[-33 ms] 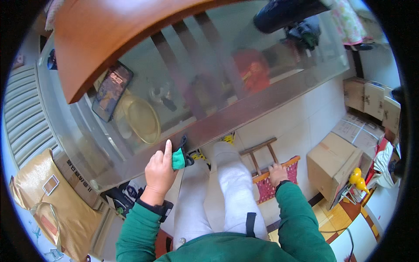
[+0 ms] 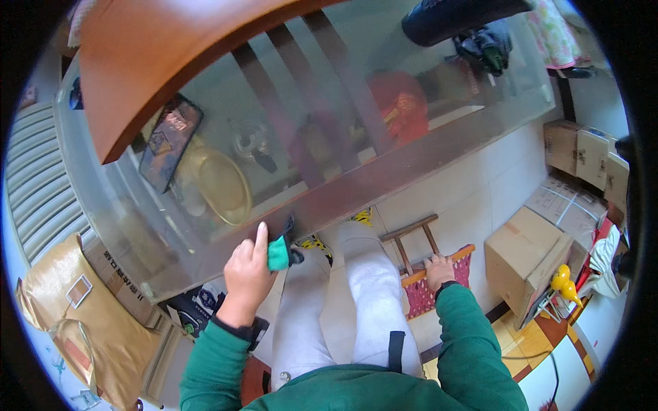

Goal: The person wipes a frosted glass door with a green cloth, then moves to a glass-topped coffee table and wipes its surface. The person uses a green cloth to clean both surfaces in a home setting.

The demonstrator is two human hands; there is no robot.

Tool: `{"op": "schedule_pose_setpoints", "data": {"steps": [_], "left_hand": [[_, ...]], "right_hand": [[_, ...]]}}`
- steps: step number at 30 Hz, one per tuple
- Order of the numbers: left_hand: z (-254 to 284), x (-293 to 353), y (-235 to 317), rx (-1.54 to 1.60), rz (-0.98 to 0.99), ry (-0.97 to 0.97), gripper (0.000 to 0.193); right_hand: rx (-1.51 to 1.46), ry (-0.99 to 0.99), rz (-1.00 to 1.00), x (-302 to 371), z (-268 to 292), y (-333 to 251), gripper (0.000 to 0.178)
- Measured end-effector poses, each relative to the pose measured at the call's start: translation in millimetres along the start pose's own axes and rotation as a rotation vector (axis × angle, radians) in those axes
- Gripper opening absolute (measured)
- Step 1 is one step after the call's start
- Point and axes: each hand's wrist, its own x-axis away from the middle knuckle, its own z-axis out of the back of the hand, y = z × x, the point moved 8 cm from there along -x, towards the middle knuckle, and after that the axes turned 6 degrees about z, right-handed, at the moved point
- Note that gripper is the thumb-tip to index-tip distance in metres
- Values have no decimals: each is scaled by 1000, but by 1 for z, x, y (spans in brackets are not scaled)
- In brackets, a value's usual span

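My left hand (image 2: 249,272) is raised by the front edge of the glass-topped table, its index finger stretched out. Its other fingers are curled around a small green and black piece of cloth (image 2: 279,254) that sticks out to the right; its exact kind is unclear. Down on my right, my right hand (image 2: 439,270) grips the wooden rail of a stool (image 2: 419,296) with a red woven seat. The stool lies tilted beside my right leg, its wooden legs pointing away from me.
On the table (image 2: 384,168) lie a phone (image 2: 171,142), a yellowish oval dish (image 2: 225,186) and a dark cylinder (image 2: 462,19). A wooden chair back (image 2: 171,48) rises at the far left. Cardboard boxes (image 2: 524,250) stand right, a golden bag (image 2: 103,329) left.
The view has shifted slightly. My left hand still holds the cloth, and my right hand stays on the stool's rail.
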Motion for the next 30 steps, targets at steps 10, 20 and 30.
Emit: {"op": "schedule_pose_setpoints", "data": {"steps": [10, 20, 30], "left_hand": [[-2, 7, -3, 23, -111, 51, 58], [1, 13, -5, 64, -140, 104, 57], [10, 22, -18, 180, -129, 302, 36]], "right_hand": [[117, -193, 307, -51, -75, 34, 16], [187, -534, 538, -65, -87, -22, 27], [152, -452, 490, -124, -24, 46, 34]]}}
